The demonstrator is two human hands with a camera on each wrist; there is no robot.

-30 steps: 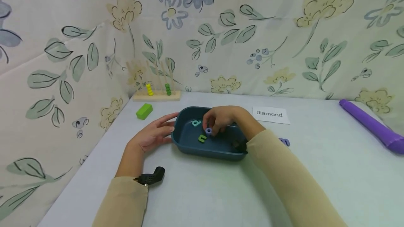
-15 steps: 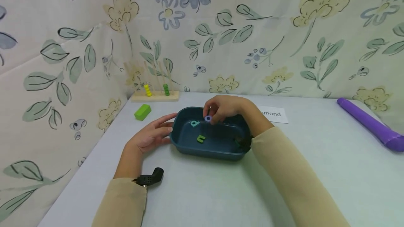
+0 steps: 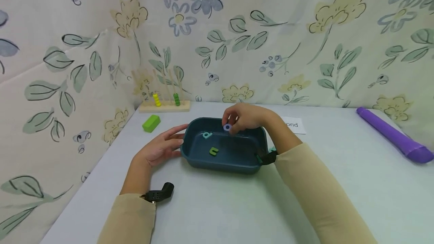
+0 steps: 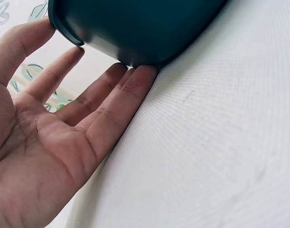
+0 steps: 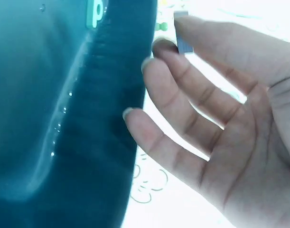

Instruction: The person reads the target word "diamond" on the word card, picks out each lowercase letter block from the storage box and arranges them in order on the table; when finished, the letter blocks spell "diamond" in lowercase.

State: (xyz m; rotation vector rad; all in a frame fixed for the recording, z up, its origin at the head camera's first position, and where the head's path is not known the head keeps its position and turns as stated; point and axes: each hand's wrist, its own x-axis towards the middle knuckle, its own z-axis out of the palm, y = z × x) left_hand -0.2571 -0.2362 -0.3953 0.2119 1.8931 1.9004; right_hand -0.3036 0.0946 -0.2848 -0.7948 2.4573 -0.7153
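A dark teal tray (image 3: pixel 220 166) stands on the white table. My left hand (image 3: pixel 159 150) touches the tray's left end; in the left wrist view its extended fingertips (image 4: pixel 145 76) meet the outer wall. My right hand (image 3: pixel 249 118) is over the tray's far rim and pinches a purple letter o (image 3: pixel 227 127) between thumb and fingers. In the right wrist view that letter (image 5: pixel 183 38) shows edge-on, and the other fingers are loosely bent. Inside the tray lie a teal letter (image 3: pixel 207 134) and a green letter n (image 3: pixel 213 151). Another dark green piece (image 3: pixel 259 159) is partly hidden by the right wrist's camera.
A word card (image 3: pixel 294 125) lies behind the right forearm, partly covered. A teal piece (image 3: pixel 272 148) shows just right of the tray. At the back left are a peg abacus (image 3: pixel 164 106) and a green block (image 3: pixel 151 123). A purple roll (image 3: pixel 393 134) lies far right.
My right hand has lifted the purple letter o from the middle of the tray up to its far rim, then slightly right. The left hand keeps its place at the tray.
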